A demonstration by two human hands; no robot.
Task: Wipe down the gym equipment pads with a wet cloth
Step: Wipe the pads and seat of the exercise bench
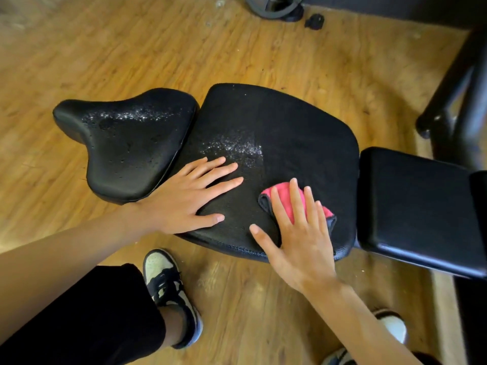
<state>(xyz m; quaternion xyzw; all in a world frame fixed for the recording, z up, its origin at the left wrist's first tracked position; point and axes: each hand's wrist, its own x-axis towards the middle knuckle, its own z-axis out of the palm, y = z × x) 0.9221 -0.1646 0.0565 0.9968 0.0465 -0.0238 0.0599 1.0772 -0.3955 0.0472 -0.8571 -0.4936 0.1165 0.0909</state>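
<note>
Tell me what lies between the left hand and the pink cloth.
Head view: only a bare strip of the black pad separates the left hand from the pink cloth, which the right hand presses flat.

Bright, warm light falls on the wooden floor [79, 61], with a pale sheen at 6 o'clock. Specular glints mark the wet film on the saddle-shaped pad [126, 143] at 9 o'clock and on the central pad [290, 127]. Wide-angle curvature bends the edges; the corner at 11 o'clock and the dark frame [461, 88] at 2 o'clock are soft and blurred.
</note>
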